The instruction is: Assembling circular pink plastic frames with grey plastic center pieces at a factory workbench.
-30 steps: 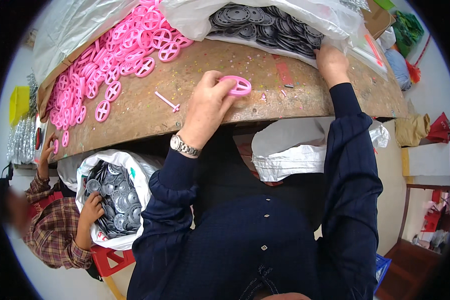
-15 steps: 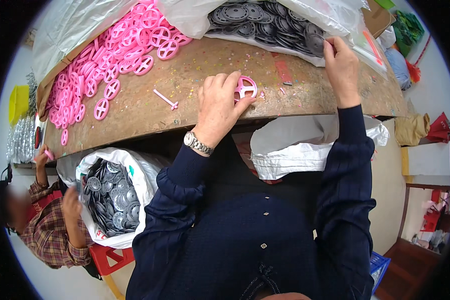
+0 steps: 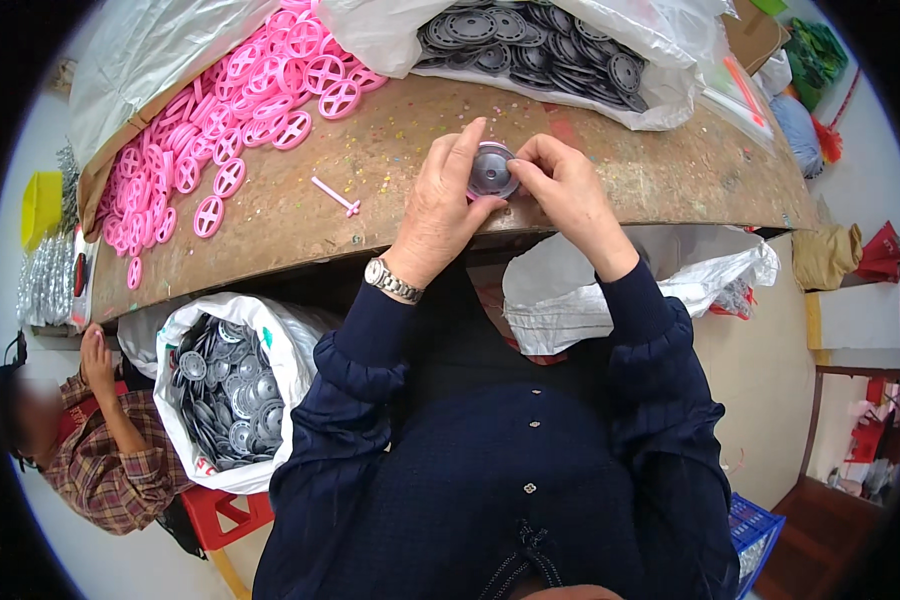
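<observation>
Both hands meet over the near edge of a brown worktable [image 3: 660, 170]. My left hand [image 3: 438, 205] and my right hand [image 3: 562, 187] pinch one grey round disc [image 3: 491, 172] between their fingertips; a pink wheel sits under it, mostly hidden. A loose pink axle pin [image 3: 335, 196] lies on the table left of my left hand. A heap of pink spoked wheels [image 3: 240, 110] spreads across the far left. Grey discs [image 3: 530, 45] fill an open white bag at the far middle.
Below the table edge at left stands a white sack of grey discs [image 3: 225, 395] on a red stool [image 3: 225, 510]. Another person [image 3: 105, 440] in a plaid shirt sits at lower left. A white bag [image 3: 580, 300] hangs under the table by my right arm.
My right hand came back from the far bag with a grey disc and joined my left hand, which had lifted the pink wheel off the table. The two parts are now held together.
</observation>
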